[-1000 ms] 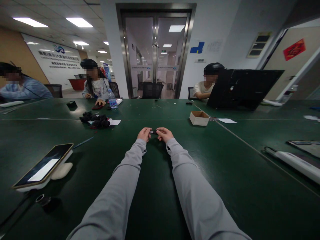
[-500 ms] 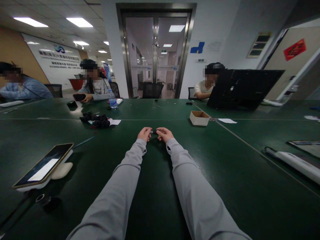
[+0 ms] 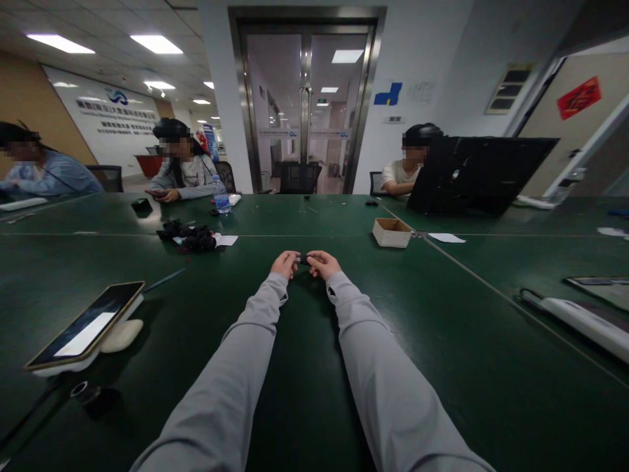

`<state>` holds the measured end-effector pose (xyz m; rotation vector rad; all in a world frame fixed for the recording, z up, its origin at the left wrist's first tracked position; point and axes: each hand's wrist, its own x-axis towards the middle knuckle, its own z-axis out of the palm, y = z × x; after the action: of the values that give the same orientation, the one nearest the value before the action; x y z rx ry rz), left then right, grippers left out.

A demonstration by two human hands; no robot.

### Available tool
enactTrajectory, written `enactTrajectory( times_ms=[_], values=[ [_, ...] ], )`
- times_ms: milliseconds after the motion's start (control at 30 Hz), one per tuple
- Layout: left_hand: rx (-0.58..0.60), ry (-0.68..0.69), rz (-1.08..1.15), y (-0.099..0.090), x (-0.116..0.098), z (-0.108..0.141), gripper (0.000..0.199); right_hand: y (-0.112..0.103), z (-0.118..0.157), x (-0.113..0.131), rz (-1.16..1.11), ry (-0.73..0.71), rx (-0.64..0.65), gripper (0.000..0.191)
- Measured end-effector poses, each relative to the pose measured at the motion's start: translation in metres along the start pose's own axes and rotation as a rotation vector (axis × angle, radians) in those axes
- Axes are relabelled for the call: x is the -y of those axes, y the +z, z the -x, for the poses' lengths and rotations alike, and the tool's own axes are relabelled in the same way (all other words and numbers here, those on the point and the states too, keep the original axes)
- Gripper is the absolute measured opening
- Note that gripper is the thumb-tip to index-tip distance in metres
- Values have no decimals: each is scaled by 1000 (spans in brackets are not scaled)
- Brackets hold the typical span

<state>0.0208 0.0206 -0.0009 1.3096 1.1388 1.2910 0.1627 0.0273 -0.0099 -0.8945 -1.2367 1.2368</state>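
Note:
Just beyond the middle of the green table, my left hand (image 3: 285,264) and my right hand (image 3: 324,264) face each other with fingertips nearly meeting. Between them is a small black piece with a silvery end (image 3: 303,260), too small to tell its kind. The fingers of my right hand pinch its black side. My left fingers are closed at the silvery end, and their tips hide part of it. Both forearms, in grey sleeves, reach forward over the green table (image 3: 304,367).
An open cardboard box (image 3: 392,235) stands ahead on the right, a heap of black items (image 3: 191,237) ahead on the left. Nearer left are a phone on a stand (image 3: 88,328) and a dark cylinder (image 3: 86,392). A water bottle (image 3: 221,196), a monitor (image 3: 481,174) and several seated people are farther off.
My hands stay almost still; slightly more of the silvery end shows between them. Across the table on the left, a person has lowered the dark object in their hands.

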Motion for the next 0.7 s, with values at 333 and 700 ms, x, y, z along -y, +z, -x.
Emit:
enactTrajectory(
  times_ms=[333, 700],
  values=[
    [-24, -17, -46, -1, 2, -4, 24, -2, -2, -3, -1, 2, 10, 41],
    [16, -18, -24, -1, 2, -2, 23, -3, -3, -4, -2, -4, 11, 41]
  ],
)
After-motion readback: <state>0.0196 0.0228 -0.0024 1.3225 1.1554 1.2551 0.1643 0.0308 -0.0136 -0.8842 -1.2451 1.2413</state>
